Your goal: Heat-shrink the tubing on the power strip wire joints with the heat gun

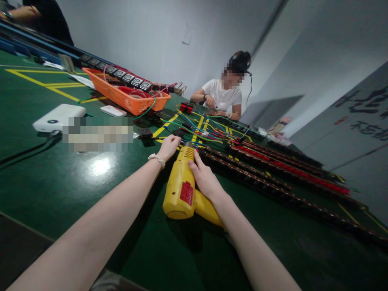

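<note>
A yellow heat gun with a red vent panel lies in the middle of the view, its metal nozzle pointing away from me. My right hand is closed around its body from the right, fingers along the barrel near the nozzle. Just left of the nozzle, my left hand is closed in a pinch, with a bracelet on the wrist. A thin blue wire leads into its fingers from the side of a black connector. The fingertips themselves are partly hidden.
An orange basket holds wires and a strip of square parts. A white box with a cable stands left. Long dark strips and coloured wires spread to the right. Across the green table a person works.
</note>
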`<state>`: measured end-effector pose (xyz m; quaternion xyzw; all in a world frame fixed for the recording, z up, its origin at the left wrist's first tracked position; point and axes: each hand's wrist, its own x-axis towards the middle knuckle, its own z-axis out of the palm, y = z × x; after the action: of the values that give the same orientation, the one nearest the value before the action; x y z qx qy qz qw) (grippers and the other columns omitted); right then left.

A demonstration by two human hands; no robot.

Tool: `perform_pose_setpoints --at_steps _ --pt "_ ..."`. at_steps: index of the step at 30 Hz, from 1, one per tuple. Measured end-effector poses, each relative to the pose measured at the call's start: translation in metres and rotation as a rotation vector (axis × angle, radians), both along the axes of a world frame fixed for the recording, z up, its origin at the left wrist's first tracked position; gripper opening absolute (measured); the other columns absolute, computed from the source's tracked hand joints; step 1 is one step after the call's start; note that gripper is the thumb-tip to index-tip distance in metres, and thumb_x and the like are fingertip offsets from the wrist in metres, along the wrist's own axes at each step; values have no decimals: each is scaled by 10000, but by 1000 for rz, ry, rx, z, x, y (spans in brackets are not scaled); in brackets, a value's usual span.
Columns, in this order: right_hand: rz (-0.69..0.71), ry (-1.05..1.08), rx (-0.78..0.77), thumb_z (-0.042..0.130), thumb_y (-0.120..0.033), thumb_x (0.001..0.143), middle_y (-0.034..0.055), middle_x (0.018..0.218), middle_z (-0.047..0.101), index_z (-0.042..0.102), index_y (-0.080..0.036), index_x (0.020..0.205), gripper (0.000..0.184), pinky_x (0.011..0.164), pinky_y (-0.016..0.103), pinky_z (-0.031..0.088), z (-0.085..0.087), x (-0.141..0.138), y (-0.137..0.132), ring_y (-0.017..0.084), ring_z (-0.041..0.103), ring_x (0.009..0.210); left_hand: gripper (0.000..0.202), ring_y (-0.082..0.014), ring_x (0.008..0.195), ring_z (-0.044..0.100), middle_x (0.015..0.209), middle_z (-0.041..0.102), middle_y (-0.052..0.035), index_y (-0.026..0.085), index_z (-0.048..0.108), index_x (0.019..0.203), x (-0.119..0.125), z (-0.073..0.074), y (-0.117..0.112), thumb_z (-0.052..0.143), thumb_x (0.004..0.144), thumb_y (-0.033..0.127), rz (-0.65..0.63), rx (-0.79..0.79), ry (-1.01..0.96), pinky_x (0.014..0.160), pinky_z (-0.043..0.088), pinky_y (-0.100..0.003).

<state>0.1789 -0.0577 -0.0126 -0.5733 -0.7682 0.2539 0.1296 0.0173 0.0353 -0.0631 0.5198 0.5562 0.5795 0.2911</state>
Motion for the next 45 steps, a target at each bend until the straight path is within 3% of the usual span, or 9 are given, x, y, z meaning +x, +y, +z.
perform_pose_setpoints --at_steps 11,15,20,26,32,37,45 --pt "34 -34 -42 102 -772 743 61 1220 488 21 -397 1398 760 925 424 364 2 5 -10 276 487 1126 273 -80 660 438 723 540 -32 89 563 632 -2 1 -3 459 740 317 19 -24 95 612 289 -187" --pt "33 -47 -89 94 -758 756 78 1189 505 21 -335 1417 788 910 383 375 4 19 -25 244 512 1079 357 -70 558 344 547 439 -30 94 460 469 0 2 -4 464 728 341 115 -49 292 555 198 -213" --pt "14 -73 -163 104 -734 775 83 1078 554 17 -301 1425 786 826 310 394 6 48 -49 178 557 910 400 -63 502 319 454 377 -17 102 476 476 4 -1 -3 479 718 420 155 -54 395 535 184 -219" --pt "2 -62 -280 111 -709 796 37 908 575 -13 -337 1416 733 727 238 374 8 81 -70 114 536 764 441 -74 550 408 553 482 -25 107 525 554 1 -3 -3 503 720 515 107 -72 477 551 241 -207" --pt "-9 -90 -367 91 -721 784 10 865 555 -80 -428 1374 681 752 259 366 12 93 -77 103 521 769 404 -84 666 465 771 525 -39 126 555 663 -18 -1 -12 423 799 483 0 125 730 627 322 -204" --pt "25 -117 -382 74 -730 776 16 916 552 -109 -456 1356 667 776 282 361 8 96 -74 126 518 833 318 -129 869 506 939 538 -44 156 554 824 -30 9 -11 398 827 433 90 179 919 729 349 -220" --pt "64 -54 -407 104 -705 799 12 997 551 -120 -418 1370 677 795 265 380 6 98 -71 118 531 867 257 -127 842 528 947 572 -22 176 534 914 -39 40 24 383 815 358 110 92 1046 670 378 -205"
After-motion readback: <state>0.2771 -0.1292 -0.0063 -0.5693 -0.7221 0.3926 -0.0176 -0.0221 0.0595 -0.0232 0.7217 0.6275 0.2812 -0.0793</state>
